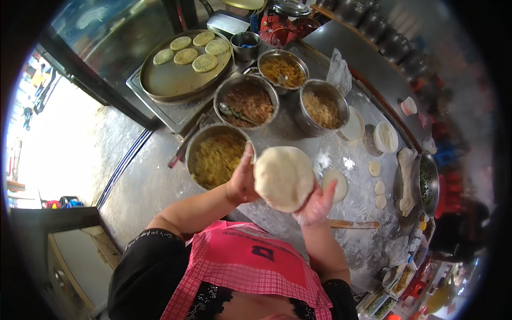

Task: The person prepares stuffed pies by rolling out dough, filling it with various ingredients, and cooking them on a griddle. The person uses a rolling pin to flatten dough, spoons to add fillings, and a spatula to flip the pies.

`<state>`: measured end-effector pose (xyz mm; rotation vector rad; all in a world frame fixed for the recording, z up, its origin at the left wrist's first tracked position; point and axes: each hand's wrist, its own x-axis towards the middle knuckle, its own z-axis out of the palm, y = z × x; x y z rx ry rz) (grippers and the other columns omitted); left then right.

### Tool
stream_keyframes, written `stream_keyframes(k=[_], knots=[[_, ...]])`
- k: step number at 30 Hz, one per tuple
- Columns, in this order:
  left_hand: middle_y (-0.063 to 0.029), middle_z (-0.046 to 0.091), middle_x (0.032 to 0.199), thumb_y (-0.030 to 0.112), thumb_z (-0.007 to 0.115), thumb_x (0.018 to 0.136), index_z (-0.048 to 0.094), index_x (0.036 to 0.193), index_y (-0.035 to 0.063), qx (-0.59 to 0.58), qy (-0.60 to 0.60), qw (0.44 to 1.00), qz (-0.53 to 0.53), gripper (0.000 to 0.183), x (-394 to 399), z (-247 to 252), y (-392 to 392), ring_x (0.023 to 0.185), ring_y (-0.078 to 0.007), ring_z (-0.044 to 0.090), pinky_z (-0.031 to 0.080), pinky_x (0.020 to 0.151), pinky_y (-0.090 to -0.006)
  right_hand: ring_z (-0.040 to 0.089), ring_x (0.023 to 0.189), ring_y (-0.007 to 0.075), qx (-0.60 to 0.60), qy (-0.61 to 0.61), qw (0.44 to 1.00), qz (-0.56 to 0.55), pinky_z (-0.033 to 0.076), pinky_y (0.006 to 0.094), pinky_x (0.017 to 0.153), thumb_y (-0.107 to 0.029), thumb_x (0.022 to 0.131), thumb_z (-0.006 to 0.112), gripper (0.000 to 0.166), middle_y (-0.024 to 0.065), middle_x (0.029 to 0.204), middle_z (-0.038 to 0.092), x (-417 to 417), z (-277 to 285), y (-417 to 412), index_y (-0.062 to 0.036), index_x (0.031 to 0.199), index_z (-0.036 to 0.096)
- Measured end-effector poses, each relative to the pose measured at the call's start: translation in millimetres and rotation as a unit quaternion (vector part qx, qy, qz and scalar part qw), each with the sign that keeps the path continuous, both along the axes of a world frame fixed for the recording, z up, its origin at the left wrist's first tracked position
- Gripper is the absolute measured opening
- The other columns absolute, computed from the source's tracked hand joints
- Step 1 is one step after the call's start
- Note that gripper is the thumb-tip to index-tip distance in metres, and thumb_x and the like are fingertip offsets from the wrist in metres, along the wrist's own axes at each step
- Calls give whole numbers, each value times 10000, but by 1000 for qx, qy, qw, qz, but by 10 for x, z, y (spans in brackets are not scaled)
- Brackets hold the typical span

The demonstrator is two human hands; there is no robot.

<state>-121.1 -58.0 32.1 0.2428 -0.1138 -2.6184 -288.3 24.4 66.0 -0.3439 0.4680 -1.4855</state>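
Note:
A round, flattened piece of pale dough (284, 178) is held up between my two hands over the table. My left hand (243, 182) supports its left edge with the thumb pointing up. At the lower right edge, my right hand (314, 205) holds it, with flour on the skin. Beneath, a flat dough round (335, 185) lies on the floured metal table, partly behind my right hand. Just beyond my left hand stands a metal pot of yellowish chopped filling (216, 156). A wooden rolling pin (355, 224) rests to the right of my right wrist.
Several flat cakes sit on a round griddle (160, 84). Metal pots hold reddish-brown filling (248, 104), orange-brown shreds (282, 73) and pale shreds (320, 110). Small dough rounds (374, 169), a long dough piece (407, 182) and a bowl of greens (427, 184) are at right.

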Motion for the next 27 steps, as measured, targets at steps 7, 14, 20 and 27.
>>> stream_keyframes(k=[7, 14, 20, 27], knots=[[-149, 471, 1421, 705, 427, 880, 456, 1400, 123, 73, 26, 981, 176, 781, 1746, -66, -704, 1309, -342, 446, 315, 1113, -529, 633, 1010, 234, -25, 739, 671, -43, 472, 371, 898, -321, 848, 691, 318, 107, 1057, 680, 673, -550, -1845, -110, 1087, 679], [-122, 521, 1370, 537, 499, 931, 467, 1376, 112, 70, -59, 973, 214, 616, 2859, -385, -860, 1249, -343, 500, 372, 1066, -528, 631, 1013, 296, 86, 946, 175, 258, 427, 479, 961, -205, 811, 641, 210, 92, 1018, 691, 882, -824, -2599, -128, 997, 699], [-115, 541, 1337, 508, 497, 944, 471, 1367, 110, 101, -83, 970, 206, 581, 3035, -465, -678, 1231, -334, 510, 373, 1060, -523, 655, 912, 274, 58, 941, 254, 216, 494, 428, 803, -209, 823, 640, 140, 69, 936, 696, 825, -696, -2635, -164, 939, 702], [-113, 532, 1356, 501, 507, 943, 470, 1373, 114, 86, -108, 976, 169, 580, 2451, -277, -674, 1237, -331, 507, 369, 1063, -518, 652, 747, 302, -7, 729, 683, -47, 504, 374, 672, -328, 883, 633, 235, 113, 812, 687, 1115, -698, -2823, -106, 908, 708]])
